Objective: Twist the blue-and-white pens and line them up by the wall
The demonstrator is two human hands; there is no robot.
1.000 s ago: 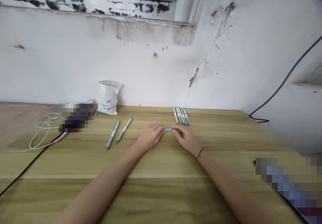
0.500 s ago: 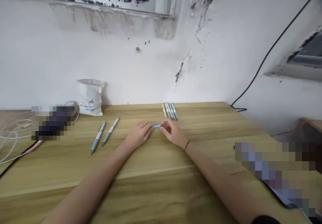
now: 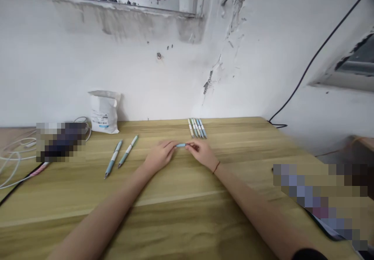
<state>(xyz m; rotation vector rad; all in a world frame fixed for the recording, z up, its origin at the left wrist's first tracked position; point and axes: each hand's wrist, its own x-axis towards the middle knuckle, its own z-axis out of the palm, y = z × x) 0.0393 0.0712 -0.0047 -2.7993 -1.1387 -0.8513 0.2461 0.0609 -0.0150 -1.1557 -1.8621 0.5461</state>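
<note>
My left hand (image 3: 159,155) and my right hand (image 3: 202,153) meet over the middle of the wooden table (image 3: 187,197), both pinched on a short light-blue pen part (image 3: 180,145) held level between the fingertips. Just beyond the hands lies a neat row of several pens (image 3: 196,128) near the wall. Two blue-and-white pens (image 3: 120,157) lie slanted on the table to the left of my left hand. A thin dark band circles my right wrist.
A white pouch (image 3: 103,112) leans against the wall at the back left. White cables (image 3: 14,158) and a blurred dark object (image 3: 61,141) sit at the far left. A black cable (image 3: 306,73) runs down the right wall. Another blurred object (image 3: 318,197) lies near the right edge.
The view has shifted a little, so everything sits further left and lower than a second ago. Both hands stay pinched on the blue pen part in the same place.
</note>
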